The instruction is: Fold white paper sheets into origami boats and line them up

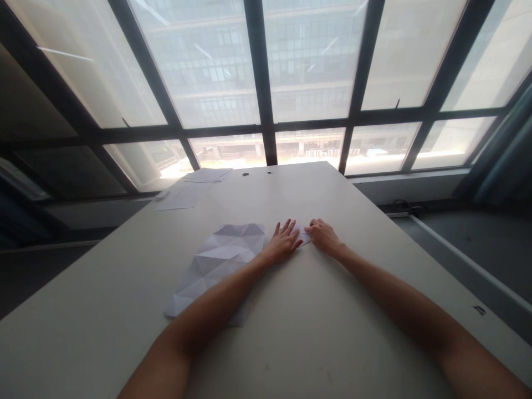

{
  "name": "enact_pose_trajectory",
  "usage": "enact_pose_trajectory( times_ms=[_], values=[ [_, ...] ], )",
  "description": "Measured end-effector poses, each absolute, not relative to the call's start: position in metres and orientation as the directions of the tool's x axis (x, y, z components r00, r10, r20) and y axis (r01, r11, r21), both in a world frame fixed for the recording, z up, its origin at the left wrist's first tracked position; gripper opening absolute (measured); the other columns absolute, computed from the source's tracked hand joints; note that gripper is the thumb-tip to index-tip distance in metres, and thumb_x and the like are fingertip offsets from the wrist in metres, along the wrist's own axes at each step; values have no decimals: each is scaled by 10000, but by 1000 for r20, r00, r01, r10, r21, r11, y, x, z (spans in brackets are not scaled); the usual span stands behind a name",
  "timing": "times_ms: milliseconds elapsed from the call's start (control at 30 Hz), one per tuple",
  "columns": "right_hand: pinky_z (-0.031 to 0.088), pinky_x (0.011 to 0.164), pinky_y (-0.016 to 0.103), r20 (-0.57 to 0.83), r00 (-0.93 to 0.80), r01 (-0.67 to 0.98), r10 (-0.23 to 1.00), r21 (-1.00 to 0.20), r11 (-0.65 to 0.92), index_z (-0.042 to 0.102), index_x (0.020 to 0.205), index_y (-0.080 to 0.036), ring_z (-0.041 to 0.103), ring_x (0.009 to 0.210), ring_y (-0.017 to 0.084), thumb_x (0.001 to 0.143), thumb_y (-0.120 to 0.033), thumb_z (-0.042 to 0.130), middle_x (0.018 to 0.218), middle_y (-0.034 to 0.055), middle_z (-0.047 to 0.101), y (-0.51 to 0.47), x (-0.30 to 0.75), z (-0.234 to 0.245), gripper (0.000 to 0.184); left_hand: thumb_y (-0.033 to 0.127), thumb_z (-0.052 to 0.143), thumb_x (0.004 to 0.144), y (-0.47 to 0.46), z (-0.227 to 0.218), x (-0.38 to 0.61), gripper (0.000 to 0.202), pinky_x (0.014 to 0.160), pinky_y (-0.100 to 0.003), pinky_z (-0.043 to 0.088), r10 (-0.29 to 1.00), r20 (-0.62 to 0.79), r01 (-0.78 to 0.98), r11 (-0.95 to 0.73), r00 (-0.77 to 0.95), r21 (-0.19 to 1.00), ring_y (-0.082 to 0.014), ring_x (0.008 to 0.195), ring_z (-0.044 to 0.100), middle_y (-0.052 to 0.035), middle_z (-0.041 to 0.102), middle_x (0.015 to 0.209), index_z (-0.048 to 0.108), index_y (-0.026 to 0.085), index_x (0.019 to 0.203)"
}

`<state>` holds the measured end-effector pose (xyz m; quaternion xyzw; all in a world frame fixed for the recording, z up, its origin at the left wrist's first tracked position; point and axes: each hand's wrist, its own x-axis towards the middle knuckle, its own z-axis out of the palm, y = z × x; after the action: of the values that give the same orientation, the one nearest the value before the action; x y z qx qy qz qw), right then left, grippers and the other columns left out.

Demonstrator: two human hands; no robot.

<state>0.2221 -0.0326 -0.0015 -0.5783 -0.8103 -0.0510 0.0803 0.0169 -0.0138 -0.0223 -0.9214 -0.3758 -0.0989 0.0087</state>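
A small folded piece of white paper (305,238) lies on the white table (332,332) between my hands. My left hand (284,242) rests flat on its left part, with the fingers spread. At its right edge my right hand (323,235) has its fingers curled together, pinching or pressing the paper; the fingertips are partly hidden. Just left of my left hand is a larger white sheet (216,256) covered in crease lines. My left forearm passes over that sheet's lower right part.
Several flat white sheets (183,197) lie at the table's far left. Two small dark round objects, one of them a disc (245,174), sit near the far edge. A dark mark (479,310) shows near the right edge. Tall windows (307,61) stand beyond the table.
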Motion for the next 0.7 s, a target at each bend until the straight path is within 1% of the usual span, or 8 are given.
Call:
enact_pose_trajectory(
  times_ms=[100, 200, 300, 433, 500, 567, 667, 700],
  values=[
    [461, 831, 320, 173, -272, 962, 947, 14, 273, 721, 1101, -185, 550, 1039, 263, 1009, -213, 374, 1112, 160, 629, -36, 217, 0, 360, 498, 231, 1071, -11, -24, 17, 565, 1217, -522, 170, 642, 163, 638, -766, 749, 81, -278, 1510, 233, -147, 343, 1597, 398, 168, 1498],
    [466, 834, 325, 147, -229, 973, 962, 23, 229, 720, 1067, -151, 556, 1052, 270, 987, -175, 387, 1123, 181, 619, -39, 212, 2, 343, 480, 265, 1071, -9, -26, 17, 533, 1198, -492, 250, 638, 173, 632, -769, 750, 99, -270, 1477, 315, -135, 391, 1572, 415, 177, 1483],
    [459, 872, 327, 129, -211, 977, 969, 6, 212, 714, 1062, -128, 582, 1049, 257, 976, -161, 395, 1113, 190, 630, -42, 209, 5, 332, 433, 303, 1071, -9, -26, 17, 470, 1183, -469, 304, 647, 216, 643, -760, 732, 99, -253, 1442, 374, -119, 458, 1528, 478, 192, 1435],
    [467, 867, 318, 96, -198, 977, 976, -67, 204, 723, 1043, -142, 628, 1020, 249, 959, -218, 445, 1119, 174, 662, -47, 208, 11, 300, 303, 280, 1070, -8, -24, 21, 422, 1189, -396, 322, 637, 271, 642, -762, 721, 83, -214, 1392, 441, -103, 563, 1428, 588, 181, 1332],
    [471, 851, 306, 68, -194, 973, 979, -110, 201, 732, 1031, -157, 646, 1011, 247, 950, -256, 467, 1136, 166, 676, -48, 206, 14, 294, 287, 269, 1066, -8, -23, 22, 438, 1205, -360, 298, 647, 271, 653, -753, 713, 82, -197, 1377, 459, -104, 569, 1424, 597, 167, 1329],
    [472, 839, 304, 46, -195, 969, 980, -148, 200, 744, 1006, -167, 661, 994, 246, 964, -327, 462, 1138, 164, 692, -49, 204, 16, 327, 285, 259, 1062, -8, -23, 22, 453, 1216, -343, 274, 676, 253, 679, -729, 692, 92, -188, 1384, 452, -106, 550, 1448, 583, 159, 1352],
    [470, 826, 303, 35, -221, 954, 975, -198, 224, 761, 935, -187, 675, 962, 244, 990, -483, 424, 1087, 148, 723, -48, 200, 15, 452, 303, 272, 1054, -9, -23, 22, 461, 1217, -365, 269, 737, 212, 729, -672, 642, 129, -199, 1426, 399, -104, 499, 1500, 538, 165, 1404],
    [468, 825, 299, 40, -232, 949, 972, -209, 235, 763, 915, -194, 677, 955, 240, 992, -504, 418, 1063, 139, 731, -48, 199, 14, 470, 316, 285, 1051, -9, -22, 21, 462, 1215, -380, 271, 754, 195, 742, -655, 627, 143, -208, 1441, 377, -99, 478, 1519, 518, 172, 1423]
  ],
)
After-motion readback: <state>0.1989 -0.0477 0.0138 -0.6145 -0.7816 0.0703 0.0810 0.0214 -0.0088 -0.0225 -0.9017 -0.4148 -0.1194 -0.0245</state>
